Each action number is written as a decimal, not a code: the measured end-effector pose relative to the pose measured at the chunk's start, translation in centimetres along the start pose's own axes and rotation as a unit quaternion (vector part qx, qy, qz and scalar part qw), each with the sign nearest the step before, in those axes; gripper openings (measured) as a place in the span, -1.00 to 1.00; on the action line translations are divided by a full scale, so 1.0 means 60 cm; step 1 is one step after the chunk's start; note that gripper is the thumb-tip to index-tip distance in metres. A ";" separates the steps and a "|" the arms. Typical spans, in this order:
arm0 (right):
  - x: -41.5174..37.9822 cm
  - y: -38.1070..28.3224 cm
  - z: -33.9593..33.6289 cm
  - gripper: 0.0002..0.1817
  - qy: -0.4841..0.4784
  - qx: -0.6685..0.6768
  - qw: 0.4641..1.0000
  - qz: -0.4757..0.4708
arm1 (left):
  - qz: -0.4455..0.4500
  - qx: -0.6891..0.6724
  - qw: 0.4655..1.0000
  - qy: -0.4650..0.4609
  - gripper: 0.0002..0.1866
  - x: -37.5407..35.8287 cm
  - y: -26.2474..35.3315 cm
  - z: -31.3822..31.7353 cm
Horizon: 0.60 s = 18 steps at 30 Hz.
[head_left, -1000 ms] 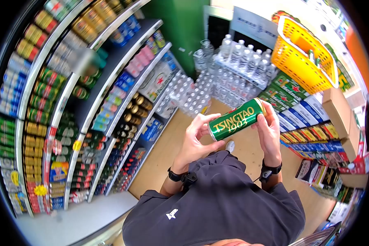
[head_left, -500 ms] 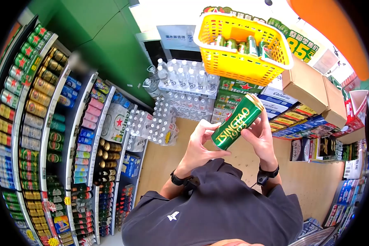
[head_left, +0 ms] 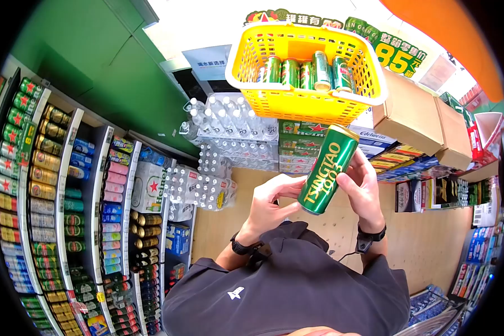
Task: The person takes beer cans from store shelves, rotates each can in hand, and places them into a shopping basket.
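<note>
A green can with a gold rim and "TSINGTAO 1903" lettering [head_left: 328, 169] is held tilted between both hands, its top leaning to the right. My left hand [head_left: 274, 204] grips its lower left side with thumb and fingers. On the right side, my right hand [head_left: 364, 187] holds it with the thumb on the front and fingers behind. Just beyond the can, a yellow basket [head_left: 305, 102] holds several cans, mostly green, standing in a row.
Shelves of drink cans [head_left: 45, 190] line the left side. Packs of bottled water [head_left: 229, 126] stand beyond my left hand. Cardboard boxes [head_left: 409, 115] and stacked beer cartons [head_left: 297, 143] are behind and right of the can. A shelf stands at the far right.
The can is tilted more upright and sits slightly lower, with both hands around it. The basket appears further left and nearer, with its cans showing more fully.
</note>
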State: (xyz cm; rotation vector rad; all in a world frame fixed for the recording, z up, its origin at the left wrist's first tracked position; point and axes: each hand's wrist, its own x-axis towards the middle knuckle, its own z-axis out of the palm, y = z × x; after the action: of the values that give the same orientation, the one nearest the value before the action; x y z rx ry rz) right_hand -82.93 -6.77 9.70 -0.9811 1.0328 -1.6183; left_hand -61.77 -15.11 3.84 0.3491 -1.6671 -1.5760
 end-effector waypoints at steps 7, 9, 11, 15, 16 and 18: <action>0.097 -0.060 -0.014 -0.26 0.023 -0.024 0.999 -0.027 | 0.067 0.107 0.992 -0.024 -0.50 0.118 0.017 -0.023; 0.138 -0.080 -0.019 -0.25 0.031 -0.056 0.998 -0.028 | 0.089 0.133 0.987 -0.005 -0.55 0.151 0.017 -0.042; 0.180 -0.107 -0.026 -0.25 0.037 -0.115 0.993 -0.015 | 0.081 0.133 0.988 0.022 -0.64 0.177 0.014 -0.061; 0.281 -0.143 -0.042 -0.28 0.033 -0.175 0.984 0.010 | 0.089 0.138 0.985 0.045 -0.65 0.228 0.004 -0.097; 0.304 -0.149 -0.042 -0.28 0.031 -0.191 0.981 0.007 | 0.063 0.106 0.991 0.057 -0.65 0.237 0.003 -0.103; 0.354 -0.145 -0.046 -0.26 0.041 -0.220 0.975 0.015 | 0.043 0.089 0.993 0.061 -0.64 0.253 0.007 -0.117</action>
State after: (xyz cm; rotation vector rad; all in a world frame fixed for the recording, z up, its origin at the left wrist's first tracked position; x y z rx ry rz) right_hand -92.92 -25.05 19.73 -1.1859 1.4964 -1.4432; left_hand -66.52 -30.30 8.92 0.4507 -1.7074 -1.3205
